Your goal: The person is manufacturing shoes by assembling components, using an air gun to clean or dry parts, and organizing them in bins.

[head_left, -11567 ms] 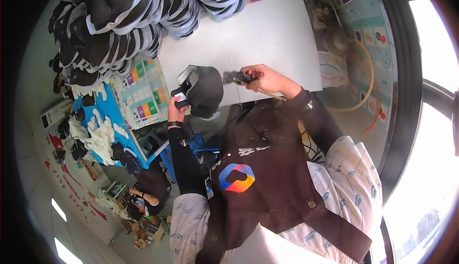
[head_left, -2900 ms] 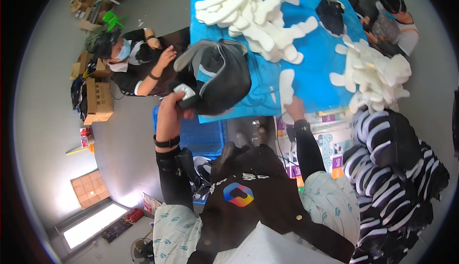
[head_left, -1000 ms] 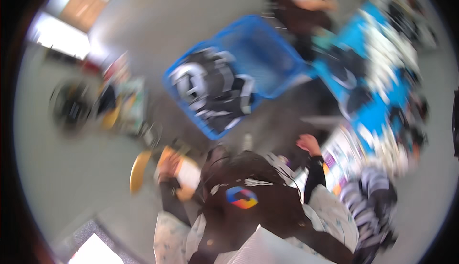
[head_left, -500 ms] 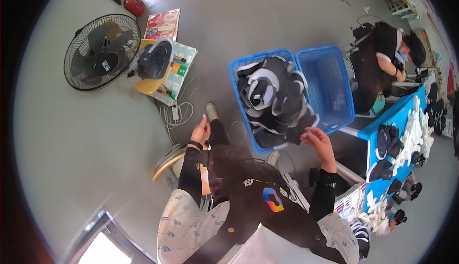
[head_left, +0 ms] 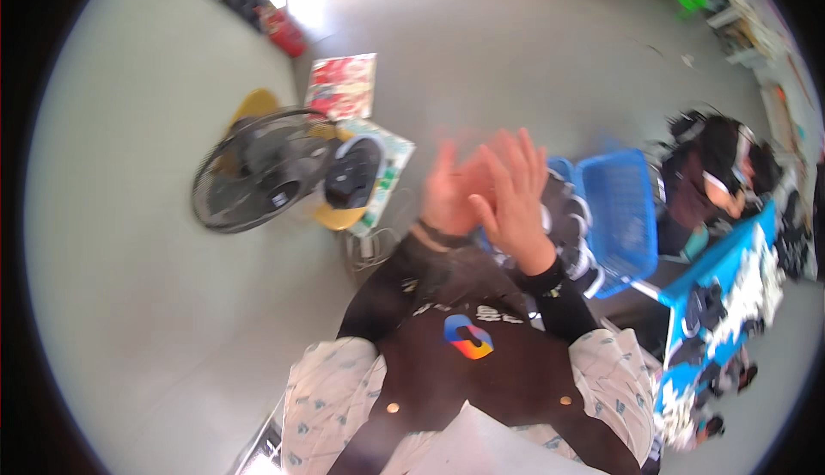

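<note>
Both my hands are raised together in front of my dark apron [head_left: 481,389], palms near each other. My right hand [head_left: 520,204] is open, its fingers stretched up and the thumb out. Partly behind it, my left hand [head_left: 451,196], with a dark band at the wrist, has its fingers apart but smeared by motion. Nothing shows in either hand; whether the palms touch I cannot tell. Just beyond them stands a blue basket [head_left: 560,168], largely hidden by my hands, holding a heap of black and white padded pieces [head_left: 569,230].
A second blue basket [head_left: 623,217] adjoins the first. At left are a black fan [head_left: 271,174] and a yellow stool [head_left: 337,218] bearing a dark padded piece [head_left: 352,176]. On the right, a person [head_left: 718,161] sits by a blue-covered table [head_left: 679,281] with black and white pieces.
My hands were apart, the right at the basket's near edge and the left by my knee. They have come up and together. The view has shifted, and the fan's head appears turned.
</note>
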{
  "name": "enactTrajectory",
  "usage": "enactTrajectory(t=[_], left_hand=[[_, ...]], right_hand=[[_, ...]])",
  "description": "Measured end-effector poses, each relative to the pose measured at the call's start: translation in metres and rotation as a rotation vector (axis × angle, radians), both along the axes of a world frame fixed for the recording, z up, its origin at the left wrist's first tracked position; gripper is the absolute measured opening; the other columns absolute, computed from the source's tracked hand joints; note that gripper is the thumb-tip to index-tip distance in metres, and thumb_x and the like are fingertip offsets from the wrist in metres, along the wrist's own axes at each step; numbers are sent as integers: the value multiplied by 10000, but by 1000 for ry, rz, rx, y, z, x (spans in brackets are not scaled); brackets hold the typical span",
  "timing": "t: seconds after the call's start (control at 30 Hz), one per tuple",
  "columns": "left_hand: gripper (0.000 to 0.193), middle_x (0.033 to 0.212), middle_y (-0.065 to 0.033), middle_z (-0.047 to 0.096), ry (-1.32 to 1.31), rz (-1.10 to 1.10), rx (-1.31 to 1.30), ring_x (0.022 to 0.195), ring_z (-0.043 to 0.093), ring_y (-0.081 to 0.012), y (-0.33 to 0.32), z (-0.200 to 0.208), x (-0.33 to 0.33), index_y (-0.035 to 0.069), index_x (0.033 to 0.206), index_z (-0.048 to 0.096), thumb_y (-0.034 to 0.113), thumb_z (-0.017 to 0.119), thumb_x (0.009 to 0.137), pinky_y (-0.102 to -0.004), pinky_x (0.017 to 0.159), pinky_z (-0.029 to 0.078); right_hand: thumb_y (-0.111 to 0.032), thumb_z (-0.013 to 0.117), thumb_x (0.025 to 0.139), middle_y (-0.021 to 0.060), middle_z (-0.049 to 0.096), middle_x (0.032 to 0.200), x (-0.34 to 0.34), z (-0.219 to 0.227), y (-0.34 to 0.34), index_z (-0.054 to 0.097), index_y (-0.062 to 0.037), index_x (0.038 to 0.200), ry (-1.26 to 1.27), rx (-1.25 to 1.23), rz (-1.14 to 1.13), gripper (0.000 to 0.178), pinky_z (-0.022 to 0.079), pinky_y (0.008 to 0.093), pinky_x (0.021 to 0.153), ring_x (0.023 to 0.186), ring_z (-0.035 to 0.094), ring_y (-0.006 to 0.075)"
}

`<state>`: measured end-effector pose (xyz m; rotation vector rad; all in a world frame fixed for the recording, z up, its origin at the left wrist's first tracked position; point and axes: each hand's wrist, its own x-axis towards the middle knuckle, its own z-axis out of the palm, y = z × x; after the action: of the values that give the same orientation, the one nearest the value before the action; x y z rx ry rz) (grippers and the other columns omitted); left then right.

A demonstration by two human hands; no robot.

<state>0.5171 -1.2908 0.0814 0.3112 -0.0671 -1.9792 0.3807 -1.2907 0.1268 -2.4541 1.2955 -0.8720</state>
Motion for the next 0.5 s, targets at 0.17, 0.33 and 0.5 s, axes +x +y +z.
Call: enactTrajectory(t=[0.17, 0.33, 0.5], left_hand=[[1011, 1592, -142, 372, 10, -181, -156, 1465, 371, -263, -101, 7, -7, -32, 1552, 288, 786, 309, 958, -406, 1214, 267], [944, 1605, -178, 341, -115, -267, -155, 1468, 359, -319, -252, -24, 2, -48, 1556, 261, 713, 315, 1000, -449, 1196, 301], [696, 1555, -201, 422, -478, -283, -210, 1313, 527, -350, -438, -48, 65, -18, 1546, 330, 483, 383, 1066, -453, 1087, 440]], right_hand=[[-361, 544, 967, 136, 417, 1552, -12, -48, -116, 578, -132, 1390, 36, -41, -166, 482, 96, 603, 1207, 1484, 294, 391], [-186, 496, 1004, 159, 553, 1404, -31, -83, -273, 599, -75, 1319, -200, 47, -81, 350, 311, 534, 1153, 1409, 402, 391], [-152, 624, 905, 111, 661, 901, -106, -168, -493, 686, -46, 954, 91, -57, -30, 132, 493, 485, 880, 915, 618, 333]])
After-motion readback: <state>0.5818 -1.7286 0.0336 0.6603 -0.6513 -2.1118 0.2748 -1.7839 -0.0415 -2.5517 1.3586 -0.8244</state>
